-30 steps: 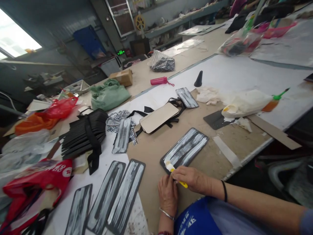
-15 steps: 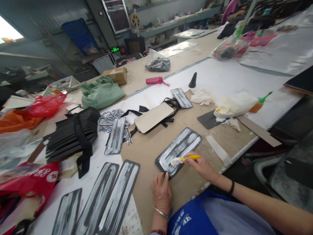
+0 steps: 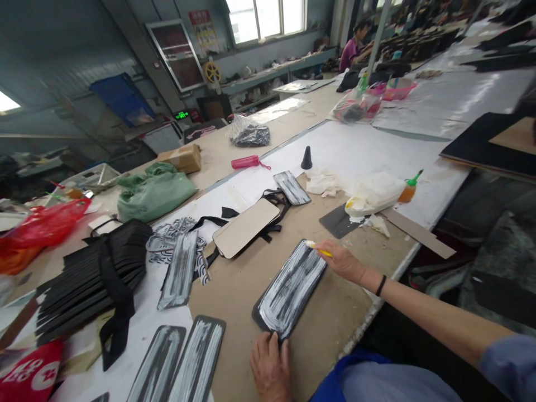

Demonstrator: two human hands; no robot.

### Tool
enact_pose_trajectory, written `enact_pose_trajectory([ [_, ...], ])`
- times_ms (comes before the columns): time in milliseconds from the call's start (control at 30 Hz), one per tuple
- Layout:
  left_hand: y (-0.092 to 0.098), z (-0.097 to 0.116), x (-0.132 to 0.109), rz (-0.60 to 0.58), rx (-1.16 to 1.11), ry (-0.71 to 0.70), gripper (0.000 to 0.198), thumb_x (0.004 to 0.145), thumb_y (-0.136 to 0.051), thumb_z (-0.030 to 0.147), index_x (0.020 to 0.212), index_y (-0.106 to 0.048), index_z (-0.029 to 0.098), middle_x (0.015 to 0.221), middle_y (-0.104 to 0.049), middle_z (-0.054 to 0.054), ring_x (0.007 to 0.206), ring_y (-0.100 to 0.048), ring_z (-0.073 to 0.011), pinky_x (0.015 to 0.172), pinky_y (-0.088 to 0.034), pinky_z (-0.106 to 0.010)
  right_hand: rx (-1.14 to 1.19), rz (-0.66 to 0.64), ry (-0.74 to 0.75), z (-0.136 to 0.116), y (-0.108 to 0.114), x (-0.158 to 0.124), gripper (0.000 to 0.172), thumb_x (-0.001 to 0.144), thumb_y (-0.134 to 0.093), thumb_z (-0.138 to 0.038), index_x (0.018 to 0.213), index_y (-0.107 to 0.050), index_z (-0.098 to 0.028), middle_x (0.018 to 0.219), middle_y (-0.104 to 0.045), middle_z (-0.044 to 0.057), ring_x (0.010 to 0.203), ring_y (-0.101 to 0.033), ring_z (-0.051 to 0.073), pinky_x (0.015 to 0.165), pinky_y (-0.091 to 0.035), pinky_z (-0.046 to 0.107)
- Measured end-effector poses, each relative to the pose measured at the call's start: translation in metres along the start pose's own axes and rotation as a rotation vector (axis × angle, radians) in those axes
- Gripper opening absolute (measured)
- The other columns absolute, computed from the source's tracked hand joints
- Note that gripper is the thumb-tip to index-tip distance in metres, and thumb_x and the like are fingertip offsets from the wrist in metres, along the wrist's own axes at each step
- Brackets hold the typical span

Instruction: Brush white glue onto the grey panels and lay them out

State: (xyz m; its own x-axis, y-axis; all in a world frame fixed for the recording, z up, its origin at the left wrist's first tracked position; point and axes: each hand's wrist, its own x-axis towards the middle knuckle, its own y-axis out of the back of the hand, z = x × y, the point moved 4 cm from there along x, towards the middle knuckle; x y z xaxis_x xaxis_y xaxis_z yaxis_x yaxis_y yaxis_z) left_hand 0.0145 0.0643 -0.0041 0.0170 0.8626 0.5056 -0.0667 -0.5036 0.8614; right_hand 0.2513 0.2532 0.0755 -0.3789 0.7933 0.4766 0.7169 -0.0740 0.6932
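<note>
My right hand (image 3: 341,259) is closed on a yellow-handled brush (image 3: 321,251), its white-coated bristles touching the far end of a dark rectangular panel (image 3: 288,293). White streaks, probably paste or glue, cover most of that panel's top. Down at the near corner, my left hand (image 3: 271,365) grips the panel's edge with thumb and fingertips. Off to the right, a yellowish-white container (image 3: 372,195) smeared with white stuff stands by a dark plate (image 3: 337,220). More streaked panels (image 3: 199,357) lie to the left.
A beige panel with black straps (image 3: 247,226) lies mid-table, near a stack of black pieces (image 3: 96,273). Farther off are a green cloth bag (image 3: 154,192), a black cone (image 3: 307,158), a pink cylinder (image 3: 245,162) and an orange bottle (image 3: 409,190). Another person (image 3: 354,47) sits at the back.
My right hand has carried the brush from the panel's near part to its far end, and white streaks now cover more there. The left hand stays at the near corner. The view has shifted.
</note>
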Motion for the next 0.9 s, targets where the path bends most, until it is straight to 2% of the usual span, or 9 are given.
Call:
enact_pose_trajectory([
  [133,-0.011,-0.001,-0.007,0.039,-0.005,0.050,0.014,0.080,-0.057,0.025,0.088,-0.065,0.017,0.087,-0.063,-0.010,0.082,-0.058,-0.0229,0.070,-0.043,-0.033,0.026,-0.146,0.158,-0.014,-0.007,-0.013,0.022,0.091,-0.040,-0.015,0.104,-0.057,-0.018,0.098,-0.062,0.009,0.095,-0.058,0.018,0.083,-0.051,0.032],
  [300,-0.018,0.004,-0.015,0.044,-0.046,0.194,0.015,0.082,-0.053,0.024,0.089,-0.065,0.018,0.087,-0.063,-0.011,0.082,-0.059,-0.0233,0.070,-0.043,-0.034,-0.105,-0.066,0.158,-0.005,0.002,-0.036,0.025,0.089,-0.039,-0.011,0.105,-0.057,-0.017,0.101,-0.061,0.011,0.096,-0.058,0.019,0.082,-0.052,0.033],
  [467,-0.021,0.003,-0.017,0.034,-0.019,0.191,0.015,0.082,-0.052,0.025,0.087,-0.064,0.018,0.086,-0.064,-0.011,0.078,-0.059,-0.0231,0.066,-0.044,-0.034,0.012,-0.232,0.248,-0.032,-0.002,-0.051,0.031,0.085,-0.037,-0.004,0.106,-0.057,-0.015,0.100,-0.062,0.010,0.097,-0.057,0.017,0.082,-0.051,0.029],
  [533,-0.021,0.003,-0.017,0.030,0.003,0.180,0.016,0.082,-0.052,0.026,0.087,-0.064,0.017,0.086,-0.064,-0.011,0.077,-0.060,-0.0233,0.065,-0.044,-0.034,0.035,-0.205,0.232,-0.036,0.006,-0.050,0.031,0.084,-0.038,-0.004,0.109,-0.055,-0.015,0.102,-0.061,0.011,0.099,-0.056,0.017,0.082,-0.051,0.029],
  [700,-0.018,0.008,-0.016,0.020,0.038,0.168,0.018,0.083,-0.051,0.026,0.089,-0.064,0.014,0.086,-0.063,-0.013,0.078,-0.059,-0.0241,0.065,-0.045,-0.034,-0.104,-0.031,0.196,-0.016,0.021,-0.057,0.032,0.085,-0.035,-0.003,0.106,-0.056,-0.016,0.098,-0.062,0.012,0.095,-0.058,0.018,0.077,-0.053,0.029],
  [800,-0.019,0.006,-0.017,0.013,0.039,0.189,0.019,0.083,-0.051,0.027,0.090,-0.064,0.015,0.087,-0.063,-0.013,0.079,-0.060,-0.0241,0.065,-0.046,-0.034,-0.057,-0.053,0.206,-0.022,0.019,-0.066,0.032,0.085,-0.035,-0.004,0.106,-0.055,-0.018,0.096,-0.062,0.010,0.092,-0.059,0.016,0.075,-0.053,0.026],
  [900,-0.020,-0.001,-0.019,-0.013,-0.023,0.188,0.020,0.082,-0.053,0.030,0.091,-0.064,0.017,0.085,-0.065,-0.010,0.076,-0.061,-0.0226,0.062,-0.048,-0.033,0.015,-0.086,0.142,-0.034,0.026,-0.059,0.024,0.088,-0.038,-0.012,0.106,-0.053,-0.018,0.096,-0.061,0.009,0.089,-0.059,0.015,0.075,-0.051,0.025],
])
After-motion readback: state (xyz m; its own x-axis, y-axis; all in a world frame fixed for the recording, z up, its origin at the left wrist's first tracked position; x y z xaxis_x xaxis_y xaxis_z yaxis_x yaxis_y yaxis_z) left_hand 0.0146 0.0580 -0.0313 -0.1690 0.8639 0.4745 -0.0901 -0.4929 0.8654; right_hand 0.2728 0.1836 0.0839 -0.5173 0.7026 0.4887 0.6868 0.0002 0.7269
